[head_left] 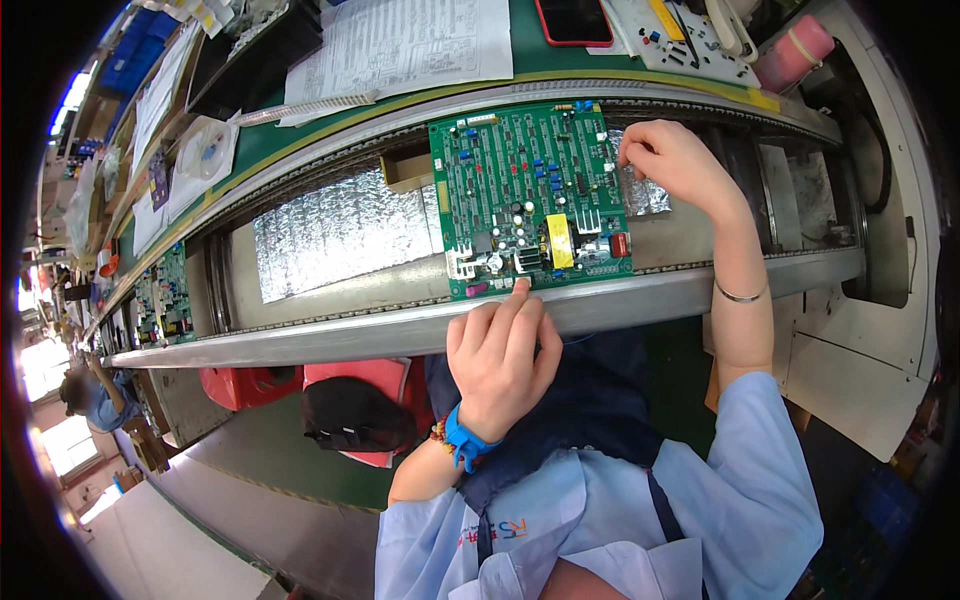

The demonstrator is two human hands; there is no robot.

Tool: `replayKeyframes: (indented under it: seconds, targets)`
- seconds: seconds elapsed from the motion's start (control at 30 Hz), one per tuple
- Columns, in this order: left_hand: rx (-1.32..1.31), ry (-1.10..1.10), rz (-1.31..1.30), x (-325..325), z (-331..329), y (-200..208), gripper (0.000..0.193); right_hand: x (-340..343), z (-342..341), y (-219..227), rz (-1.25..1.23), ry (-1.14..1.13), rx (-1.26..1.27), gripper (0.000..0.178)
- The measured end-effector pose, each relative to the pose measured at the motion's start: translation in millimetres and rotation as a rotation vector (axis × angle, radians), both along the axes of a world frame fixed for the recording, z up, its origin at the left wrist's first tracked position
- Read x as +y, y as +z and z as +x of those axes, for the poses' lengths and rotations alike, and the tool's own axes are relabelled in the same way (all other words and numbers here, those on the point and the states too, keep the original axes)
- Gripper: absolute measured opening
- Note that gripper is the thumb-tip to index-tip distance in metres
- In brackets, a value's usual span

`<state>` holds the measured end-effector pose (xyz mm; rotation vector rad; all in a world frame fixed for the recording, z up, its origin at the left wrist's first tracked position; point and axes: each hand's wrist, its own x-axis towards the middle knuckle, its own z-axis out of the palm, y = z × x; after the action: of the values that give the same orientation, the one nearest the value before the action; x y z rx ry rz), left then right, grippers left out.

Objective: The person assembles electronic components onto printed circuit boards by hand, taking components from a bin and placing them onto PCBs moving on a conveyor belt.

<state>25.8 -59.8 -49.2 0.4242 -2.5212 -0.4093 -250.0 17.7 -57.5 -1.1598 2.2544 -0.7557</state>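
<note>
A green circuit board [500, 205] lies across the two rails of the conveyor, filled with small parts. Toward its near side stand a yellow-wrapped transformer [559, 241], white heat sinks and a red block-shaped component [619, 245]. My left hand [500, 350] rests over the near rail, fingers stretched forward and holding nothing; a fingertip touches the board's near edge. Just off the board's right edge, by some small white connectors, my right hand [680, 165] has its fingers curled and pinched together. Whatever may be between those fingertips is hidden.
Silvery foil sheeting [345, 230] lies between the rails, with a small cardboard box [407, 168] beside the board. Beyond the far rail are printed sheets [400, 50], a phone [574, 22] and a tray of loose components [680, 45]. Another board [163, 290] sits farther left, near another person.
</note>
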Motion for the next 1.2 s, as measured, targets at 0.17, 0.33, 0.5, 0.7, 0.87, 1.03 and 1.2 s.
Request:
replayKeyframes:
  seconds: [0.17, 0.33, 0.5, 0.7, 0.87, 1.03, 1.2]
  targets:
    - [0.062, -0.002, 0.024, 3, 2, 1, 0.03, 0, 0, 1, 0.076, 0.023, 0.021, 0.024]
    - [-0.02, -0.012, -0.003, 4, -6, -8, 0.032, -1, 1, 2, 0.103, 0.084, -0.042, 0.026]
    - [-0.012, -0.013, 0.017, 8, -11, -8, 0.031, 2, -2, 1, 0.105, 0.059, -0.058, 0.027]
    - [0.124, -0.167, 0.06, 13, 1, -13, 0.029, -2, 2, 0, 0.057, 0.056, -0.044, 0.027]
    - [0.047, -0.165, 0.065, 16, 1, -14, 0.028, -7, 5, 0, 0.05, 0.085, -0.017, 0.027]
    - [0.001, -0.092, 0.071, 13, 1, -16, 0.028, -8, 8, -3, 0.003, 0.12, -0.015, 0.025]
    - [-0.035, -0.055, 0.021, 20, 0, -16, 0.028, -7, 7, -7, -0.024, 0.159, -0.041, 0.022]
